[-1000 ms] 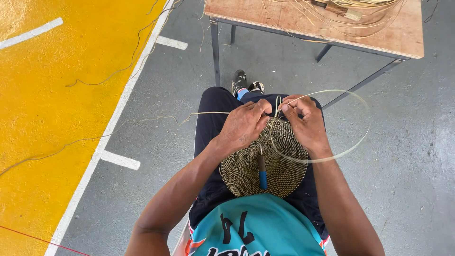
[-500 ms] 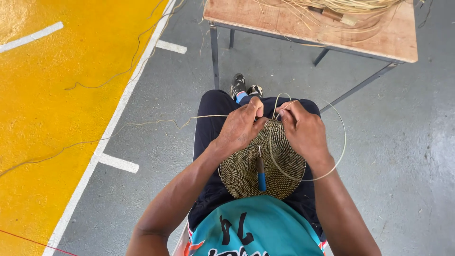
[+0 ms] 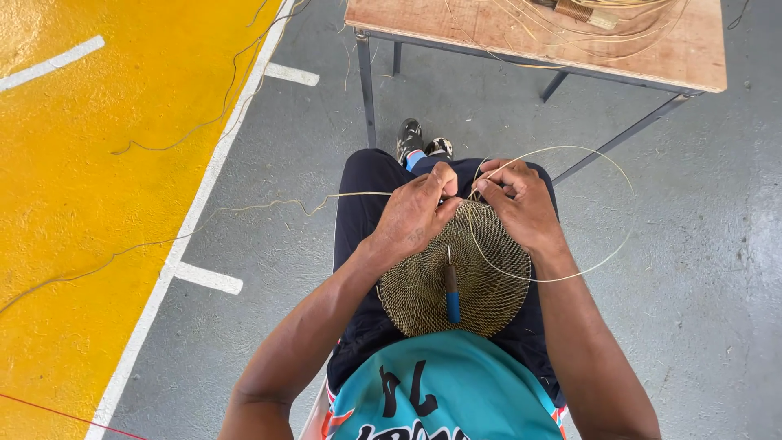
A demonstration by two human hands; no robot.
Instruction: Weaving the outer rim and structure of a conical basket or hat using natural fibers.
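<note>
A round woven disc [image 3: 481, 277] of tan coiled fibre rests on my lap. My left hand [image 3: 415, 213] grips its far rim with thumb and fingers pinched. My right hand [image 3: 521, 204] pinches a thin pale strand [image 3: 607, 253] at the same rim; the strand loops out wide to the right and back. A small tool with a blue handle [image 3: 451, 295] lies on the disc, near my body. Another long strand [image 3: 269, 205] trails left from my left hand across the floor.
A wooden table [image 3: 489, 33] on a metal frame stands ahead, with loose fibres and a bundle [image 3: 582, 12] on top. Grey concrete floor lies around; a yellow painted area [image 3: 90, 163] with white lines is at the left. My shoes [image 3: 419, 143] show below the table.
The strand loop at the right has grown wider again after shrinking. Both hands stay at the disc's far rim, shifted only slightly.
</note>
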